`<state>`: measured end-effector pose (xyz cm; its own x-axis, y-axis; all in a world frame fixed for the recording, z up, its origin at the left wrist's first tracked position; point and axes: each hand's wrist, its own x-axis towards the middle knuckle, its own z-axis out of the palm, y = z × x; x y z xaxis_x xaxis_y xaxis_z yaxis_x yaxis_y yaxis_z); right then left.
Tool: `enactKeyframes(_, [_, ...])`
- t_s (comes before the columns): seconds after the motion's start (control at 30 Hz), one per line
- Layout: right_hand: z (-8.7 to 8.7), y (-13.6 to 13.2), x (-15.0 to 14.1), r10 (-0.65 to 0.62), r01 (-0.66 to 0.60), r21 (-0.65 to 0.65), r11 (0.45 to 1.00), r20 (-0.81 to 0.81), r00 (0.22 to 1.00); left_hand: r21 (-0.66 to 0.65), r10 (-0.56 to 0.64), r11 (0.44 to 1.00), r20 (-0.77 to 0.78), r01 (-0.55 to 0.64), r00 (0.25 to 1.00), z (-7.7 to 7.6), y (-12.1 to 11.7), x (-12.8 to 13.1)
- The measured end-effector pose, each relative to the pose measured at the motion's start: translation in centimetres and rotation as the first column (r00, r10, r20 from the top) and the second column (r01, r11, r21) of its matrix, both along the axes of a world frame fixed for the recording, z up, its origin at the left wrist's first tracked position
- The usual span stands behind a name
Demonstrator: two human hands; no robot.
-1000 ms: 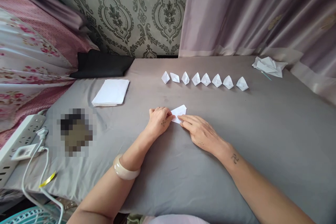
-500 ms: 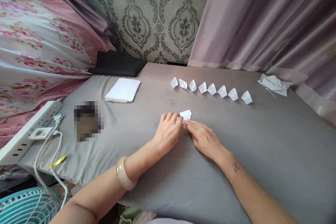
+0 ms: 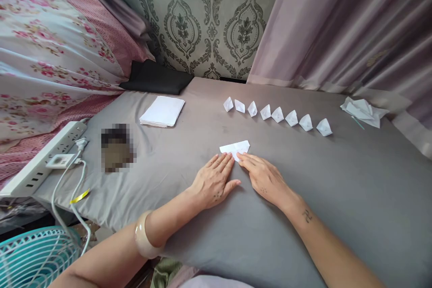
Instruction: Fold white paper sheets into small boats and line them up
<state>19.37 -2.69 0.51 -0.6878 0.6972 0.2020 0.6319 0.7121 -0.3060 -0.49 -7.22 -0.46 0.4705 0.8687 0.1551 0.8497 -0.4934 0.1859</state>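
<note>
Left hand (image 3: 212,180) lay flat, palm down, fingers extended and thumb spread aside; its fingertips touched the lower left edge of the folded white paper (image 3: 236,146); grip loose, nothing clasped. Right hand (image 3: 266,181) reached in from the other side, fingertips resting on the paper's lower right part; whether thumb and finger pinched it could not be told. The paper lay on the grey cloth (image 3: 337,189), just beyond both hands, its long upper edge exposed.

Behind it, well apart from the hands, eight small folded paper pieces (image 3: 277,114) stood in a slanting row; loose white papers (image 3: 364,111) sat to the right of the row, with a thin pale stick (image 3: 358,122) beside them; a stack of white sheets (image 3: 162,110) lay to the left, near black fabric (image 3: 158,77); power strip (image 3: 20,182) at far left; pale bangle (image 3: 143,236) on the left forearm.
</note>
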Motion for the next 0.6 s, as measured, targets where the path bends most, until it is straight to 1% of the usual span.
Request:
enactKeyframes(0.1, [0.0, 0.0, 0.0, -0.008, 0.008, 0.000, 1.000, 0.001, 1.000, 0.020, 0.057, 0.998, -0.011, -0.057, 0.998, -0.1, 0.8, -1.1])
enactKeyframes(0.23, [-0.1, -0.1, -0.2, -0.011, 0.012, 0.008, 1.000, -0.007, 1.000, 0.052, 0.163, 0.985, -0.017, -0.162, 0.986, 0.1, 2.7, -2.2])
enactKeyframes(0.3, [-0.1, -0.3, -0.4, -0.027, 0.027, 0.005, 1.000, -0.019, 0.999, 0.044, 0.189, 0.981, -0.012, -0.189, 0.982, 0.5, 3.5, -2.2])
enactKeyframes(0.4, [0.1, -0.7, -0.7, -0.053, 0.053, -0.017, 0.998, -0.026, 0.998, 0.041, 0.196, 0.980, 0.019, -0.197, 0.980, 1.4, 4.1, -1.3])
enactKeyframes(0.5, [0.6, -0.2, -0.9, -0.087, 0.084, -0.085, 0.993, -0.036, 0.996, 0.004, 0.161, 0.987, 0.060, -0.162, 0.985, 1.9, 4.1, -0.1])
enactKeyframes(0.6, [0.9, 1.8, -0.7, -0.163, 0.142, -0.221, 0.965, -0.082, 0.983, -0.082, 0.180, 0.982, 0.088, -0.173, 0.980, 1.7, 4.0, 0.6])
